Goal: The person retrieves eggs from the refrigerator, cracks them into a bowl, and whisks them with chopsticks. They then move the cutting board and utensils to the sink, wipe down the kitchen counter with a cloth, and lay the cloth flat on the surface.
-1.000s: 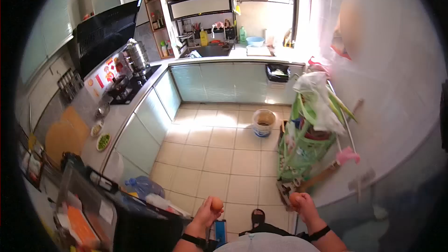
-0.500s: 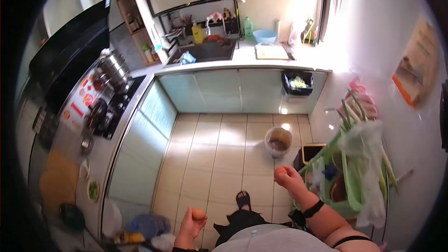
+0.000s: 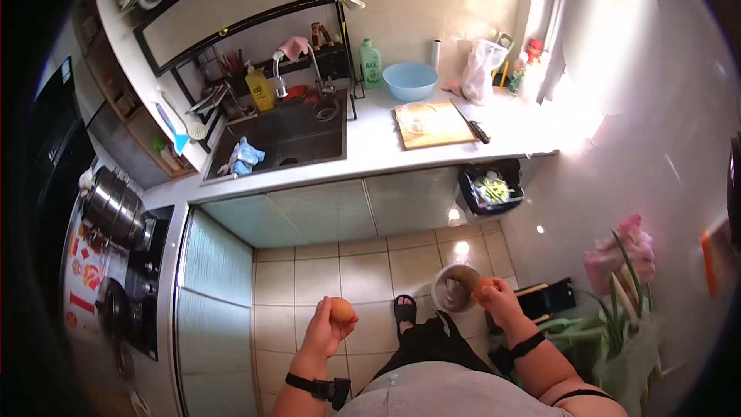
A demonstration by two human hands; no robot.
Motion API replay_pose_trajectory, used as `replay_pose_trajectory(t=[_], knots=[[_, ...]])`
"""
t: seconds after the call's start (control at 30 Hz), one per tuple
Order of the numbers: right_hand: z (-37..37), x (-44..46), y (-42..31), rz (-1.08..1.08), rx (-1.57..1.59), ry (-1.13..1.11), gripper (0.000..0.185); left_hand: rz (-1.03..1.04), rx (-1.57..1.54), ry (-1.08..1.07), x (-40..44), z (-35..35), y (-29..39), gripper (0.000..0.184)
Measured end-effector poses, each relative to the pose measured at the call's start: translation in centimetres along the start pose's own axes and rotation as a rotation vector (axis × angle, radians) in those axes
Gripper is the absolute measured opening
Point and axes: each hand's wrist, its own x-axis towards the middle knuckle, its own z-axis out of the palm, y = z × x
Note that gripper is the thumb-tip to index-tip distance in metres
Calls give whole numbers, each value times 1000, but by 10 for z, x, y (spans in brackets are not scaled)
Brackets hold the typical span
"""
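Note:
My left hand is closed around a brown egg, held low in front of my body. A second egg is gripped in the fingertips of my right hand, partly covered by them. Below and just left of that hand, a whitish bucket stands on the floor. Ahead on the counter lies a wooden cutting board, with a knife at its right edge. A light blue basin sits behind the board.
A dark sink is set into the counter. A black waste bin hangs on the cabinet front. At left, a steel steamer pot stands on the stove. Green onions and bags crowd the right side.
The view has moved forward toward the counter, sink and cutting board. Both hands still hold their eggs. The bucket is now close to my right hand.

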Motion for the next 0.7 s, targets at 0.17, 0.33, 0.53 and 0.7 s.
replay_pose_trajectory(t=[0.17, 0.33, 0.53, 0.7], knots=[[45, 163, -47, -56, -8, -93, 34, -55, 44, 13, 92, 16, 76, 42], [123, 255, -130, -307, -201, 137, 39, -114, 86, 70, 175, 31, 144, 51], [154, 363, -172, -664, -885, 489, 47, -211, 129, -61, 302, 65, 207, 55], [170, 403, -194, -800, -1223, 482, 47, -302, 224, -198, 416, 113, 263, 45]])
